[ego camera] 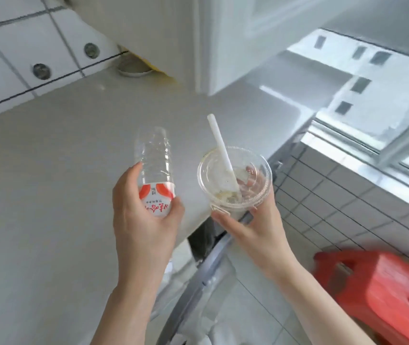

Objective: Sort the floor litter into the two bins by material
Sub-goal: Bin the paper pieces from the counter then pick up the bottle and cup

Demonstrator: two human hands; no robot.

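My left hand (pixel 146 227) grips a clear plastic water bottle (pixel 155 168) by its red and white label, with the bottle's bottom end pointing away from me. My right hand (pixel 253 232) holds a clear plastic drink cup (pixel 213 168) from below. The cup has a clear lid, a white straw (pixel 219 143) standing out of it, and some leftover residue inside. Both objects are held above the edge of a grey countertop (pixel 49 170). No bins are in view.
A red plastic stool (pixel 382 292) stands at the lower right on the tiled floor. A tiled low wall (pixel 335 195) and a window sill run along the right. A white cabinet (pixel 153 33) rises at the back, with two round wall fittings (pixel 41 71) at the left.
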